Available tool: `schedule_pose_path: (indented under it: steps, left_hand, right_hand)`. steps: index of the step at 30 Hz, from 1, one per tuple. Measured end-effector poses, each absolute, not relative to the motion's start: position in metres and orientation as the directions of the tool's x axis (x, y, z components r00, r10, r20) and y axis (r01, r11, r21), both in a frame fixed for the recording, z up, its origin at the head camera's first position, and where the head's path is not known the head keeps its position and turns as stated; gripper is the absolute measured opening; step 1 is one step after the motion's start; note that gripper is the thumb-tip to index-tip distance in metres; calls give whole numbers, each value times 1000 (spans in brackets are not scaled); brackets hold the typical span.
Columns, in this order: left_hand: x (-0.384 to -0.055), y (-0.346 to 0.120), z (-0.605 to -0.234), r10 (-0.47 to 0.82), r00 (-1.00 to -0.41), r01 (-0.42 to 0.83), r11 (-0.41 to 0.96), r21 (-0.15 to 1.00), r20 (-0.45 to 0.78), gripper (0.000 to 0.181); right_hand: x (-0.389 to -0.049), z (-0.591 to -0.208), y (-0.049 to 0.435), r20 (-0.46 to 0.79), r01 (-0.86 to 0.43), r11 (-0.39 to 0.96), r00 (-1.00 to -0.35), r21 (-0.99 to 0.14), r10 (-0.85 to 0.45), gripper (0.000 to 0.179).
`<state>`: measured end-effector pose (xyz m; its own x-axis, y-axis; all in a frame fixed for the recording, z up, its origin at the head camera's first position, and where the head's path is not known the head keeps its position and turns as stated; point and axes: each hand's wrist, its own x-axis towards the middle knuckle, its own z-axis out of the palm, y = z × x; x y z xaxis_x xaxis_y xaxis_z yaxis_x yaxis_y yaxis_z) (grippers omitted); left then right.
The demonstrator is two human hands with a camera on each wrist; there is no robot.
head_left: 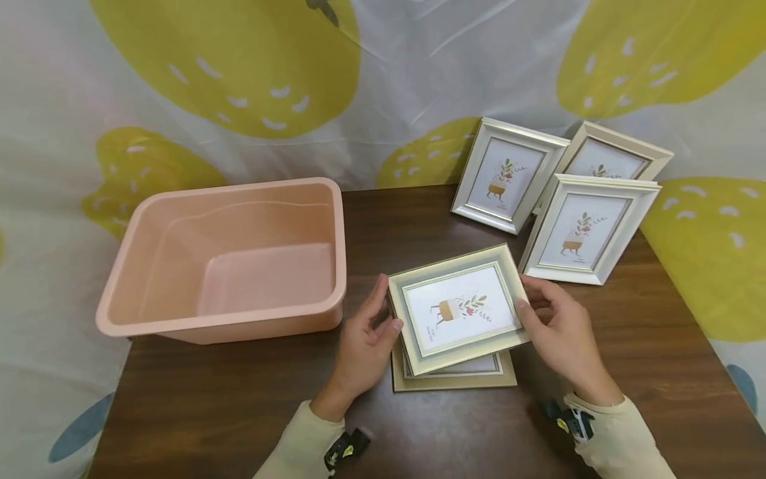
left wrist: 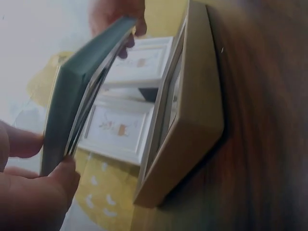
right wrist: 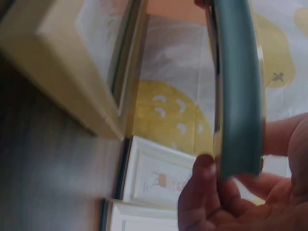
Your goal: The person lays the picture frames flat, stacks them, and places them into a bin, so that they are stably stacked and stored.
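Observation:
Both hands hold a picture frame (head_left: 457, 309) with a pale, blue-green and cream border and a print of a plant in a pot. My left hand (head_left: 365, 342) pinches its left edge between thumb and fingers. At the opposite edge, my right hand (head_left: 562, 332) grips it the same way. In the left wrist view the held picture frame (left wrist: 82, 77) is tilted, its green side showing. Beneath it lies a beige picture frame (head_left: 455, 382), mostly hidden in the head view; the left wrist view shows this lower beige frame (left wrist: 192, 96) lying on the table, apart from the held one.
A pink plastic tub (head_left: 221, 326) stands at the left of the dark wooden table (head_left: 269, 399). At the back right stand a silvery picture frame (head_left: 505, 176), a beige one (head_left: 616, 156) and a white one (head_left: 592, 229). A lemon-patterned cloth (head_left: 407, 80) hangs behind.

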<state>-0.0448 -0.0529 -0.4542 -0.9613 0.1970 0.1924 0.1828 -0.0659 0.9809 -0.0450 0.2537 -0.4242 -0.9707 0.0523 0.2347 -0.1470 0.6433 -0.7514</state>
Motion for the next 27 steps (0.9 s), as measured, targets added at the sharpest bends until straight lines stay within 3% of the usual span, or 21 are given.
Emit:
schedule_pose_path:
  steps: [14, 27]
  left_hand:
    - [-52, -73, -459, 318, -948, 43, 69, 997, 19, 75]
    - [-52, -71, -475, 337, -941, 101, 209, 973, 25, 70]
  right_hand:
    - [-27, -439, 265, 115, -133, 660, -991, -740, -70, 42]
    - [-20, -461, 269, 2, -50, 612, -997, -789, -78, 42]
